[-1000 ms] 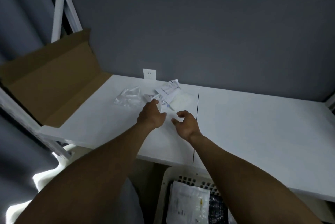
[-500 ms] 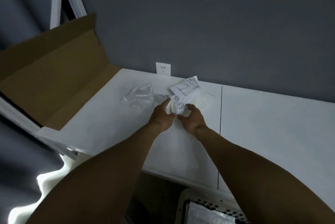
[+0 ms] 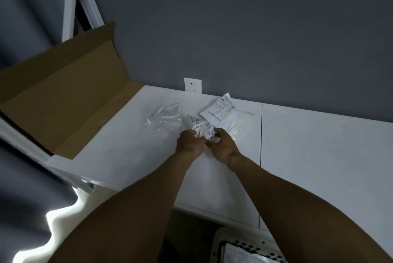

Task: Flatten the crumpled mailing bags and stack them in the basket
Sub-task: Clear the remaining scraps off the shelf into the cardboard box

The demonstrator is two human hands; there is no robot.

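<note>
A small crumpled white mailing bag (image 3: 201, 126) with printed labels sits on the white table (image 3: 319, 156), and both hands hold it. My left hand (image 3: 188, 141) grips its left side; my right hand (image 3: 223, 145) pinches its right side. Behind it lies a larger white mailing bag (image 3: 220, 111) with a label, over a pale translucent bag (image 3: 240, 127). A crumpled clear plastic bag (image 3: 164, 118) lies to the left. The white basket (image 3: 219, 243) shows at the bottom edge below the table, with a flat white bag (image 3: 242, 255) inside.
An open brown cardboard box (image 3: 63, 101) leans at the table's left end. A white wall socket (image 3: 192, 85) sits on the grey wall behind the bags. A white frame (image 3: 70, 7) rises at the upper left. A grey curtain (image 3: 25, 177) hangs at the left.
My right hand moved forward to join the left on the small crumpled bag. The view tilted up, so the basket slid toward the bottom edge.
</note>
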